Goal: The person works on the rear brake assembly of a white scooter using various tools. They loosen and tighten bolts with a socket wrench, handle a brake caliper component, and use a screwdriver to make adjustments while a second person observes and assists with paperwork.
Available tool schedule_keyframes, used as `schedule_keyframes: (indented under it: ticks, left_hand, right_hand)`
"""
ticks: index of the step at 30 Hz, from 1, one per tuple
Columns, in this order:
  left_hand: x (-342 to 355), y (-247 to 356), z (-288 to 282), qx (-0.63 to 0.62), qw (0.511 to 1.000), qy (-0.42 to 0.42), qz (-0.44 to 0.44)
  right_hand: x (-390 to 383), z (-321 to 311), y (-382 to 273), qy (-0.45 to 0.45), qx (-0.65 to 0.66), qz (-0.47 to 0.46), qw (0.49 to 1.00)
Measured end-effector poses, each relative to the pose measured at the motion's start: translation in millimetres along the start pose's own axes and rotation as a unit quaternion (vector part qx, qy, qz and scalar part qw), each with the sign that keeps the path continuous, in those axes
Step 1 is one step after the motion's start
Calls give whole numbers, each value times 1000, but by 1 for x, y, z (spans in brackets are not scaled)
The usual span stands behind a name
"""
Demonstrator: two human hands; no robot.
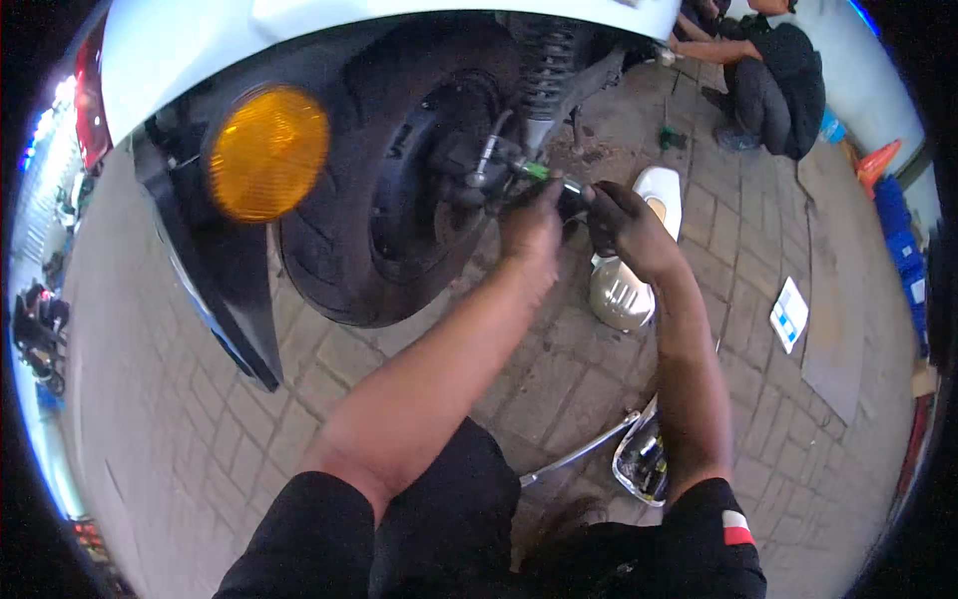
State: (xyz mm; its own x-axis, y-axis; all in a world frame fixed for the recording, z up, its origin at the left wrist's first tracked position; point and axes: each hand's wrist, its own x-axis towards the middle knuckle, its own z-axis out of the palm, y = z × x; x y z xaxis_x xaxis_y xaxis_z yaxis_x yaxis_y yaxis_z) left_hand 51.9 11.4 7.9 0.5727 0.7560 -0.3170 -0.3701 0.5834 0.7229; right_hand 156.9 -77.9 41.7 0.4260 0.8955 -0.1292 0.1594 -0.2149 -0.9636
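My left hand (534, 225) is closed around a metal tool with a green part (536, 171) beside the wheel hub. My right hand (624, 225) grips the outer end of the same tool, just right of the left, its fingertips dark. The tool's tip meets the hub fittings (471, 175) below a coil-spring shock absorber (547, 70). The black tire (339, 270) sits under a white body panel (359, 15), with an orange reflector (267, 152) at the left.
A co-worker (778, 90) crouches at upper right. On the paving lie a white-and-silver cover (624, 298), a tray with small items (634, 461), a metal bar (574, 449), a white-and-blue packet (788, 314) and a flat board (833, 359). Blue bins (903, 245) line the right edge.
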Motion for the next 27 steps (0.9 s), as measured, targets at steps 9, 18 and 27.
schedule_keyframes:
  ticks: [9,18,27]
  left_hand:
    - [1,2,22,-6,999,-11,40]
    - [18,-19,12,104,974,70,187]
    - [16,-18,16,55,987,93,120]
  right_hand:
    - [10,-39,-8,-42,-235,-10,971]
    - [-4,-13,-11,45,-390,-117,912]
    - [1,-20,-15,-48,214,192,957]
